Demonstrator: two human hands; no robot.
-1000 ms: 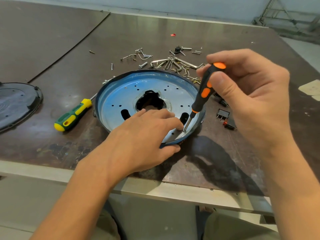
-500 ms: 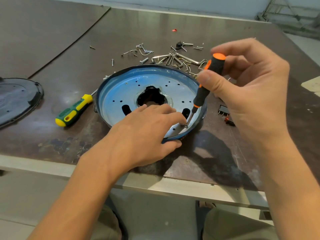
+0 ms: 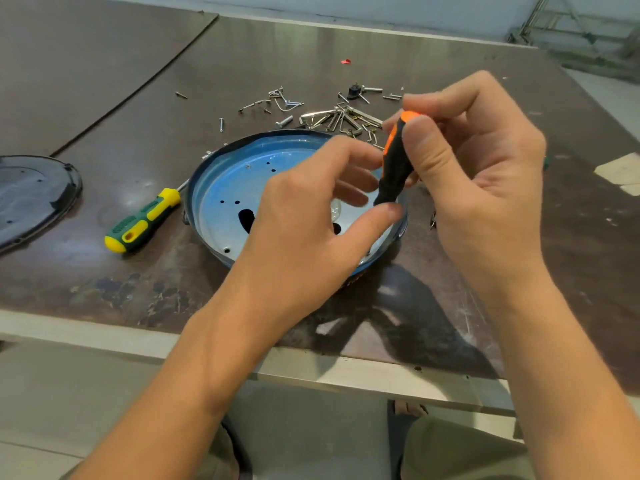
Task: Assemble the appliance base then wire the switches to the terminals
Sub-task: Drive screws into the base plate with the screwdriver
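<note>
A round blue metal base plate [image 3: 225, 188] with holes and slots lies near the table's front edge. My right hand [image 3: 485, 188] grips the top of an orange-and-black screwdriver [image 3: 394, 168], held nearly upright over the plate's right side. My left hand [image 3: 304, 230] is raised above the plate, its index finger and thumb pinching the lower end of that handle. The screwdriver's shaft and tip are hidden behind my left thumb. My hands cover the plate's centre hole.
A green-and-yellow screwdriver [image 3: 142, 221] lies left of the plate. Loose screws, clips and metal brackets [image 3: 339, 116] are scattered behind it. A black round cover [image 3: 31, 195] sits at the far left. The table's metal front edge [image 3: 346, 372] runs below my wrists.
My left hand has lifted off the plate's rim and come up to the screwdriver handle. The screwdriver has risen from the plate and stands more upright.
</note>
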